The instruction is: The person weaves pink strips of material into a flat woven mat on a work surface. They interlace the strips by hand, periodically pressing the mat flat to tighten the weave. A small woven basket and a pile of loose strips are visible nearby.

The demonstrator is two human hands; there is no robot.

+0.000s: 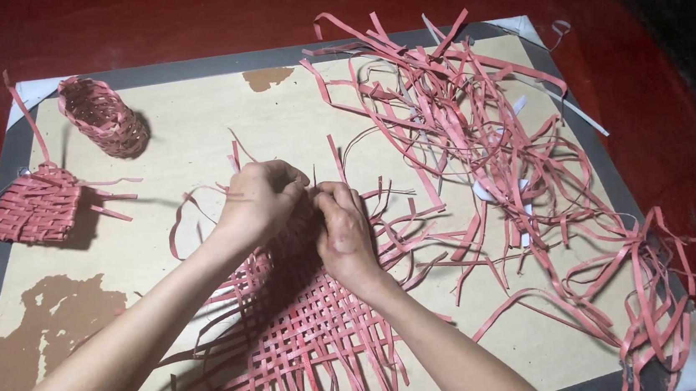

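A flat woven mat of pink strips (309,325) lies on a pale board (191,134), with loose strip ends sticking out on all sides. My left hand (258,199) and my right hand (342,225) meet at the mat's far edge. Both pinch thin pink strips there, fingers closed around them. The strip ends under my fingers are hidden.
A big tangle of loose pink strips (495,149) covers the board's right side, with a few white strips in it. A small woven pink basket (104,118) lies at the far left. A flat woven piece (30,206) sits at the left edge. The floor is dark red.
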